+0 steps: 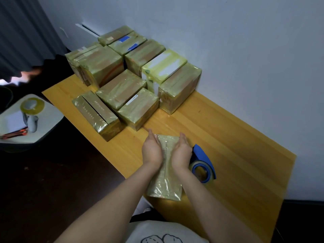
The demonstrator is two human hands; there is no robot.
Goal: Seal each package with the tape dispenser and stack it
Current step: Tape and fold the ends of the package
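Package (164, 181) is pressed between flat, uncurled left grip (151, 149) and right grip (181, 151); judged light, stiff, tape-slick; best held by sides.

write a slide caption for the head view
Left hand and right hand press against a yellowish tape-wrapped package on the wooden table; blue tape dispenser alongside, sealed packages behind.

About eleven packages (121, 88), one tape dispenser (203, 162)

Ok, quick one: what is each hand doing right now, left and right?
Left hand: open, fingers straight, pressing the left side of the taped package.
Right hand: open, pressing its right side.
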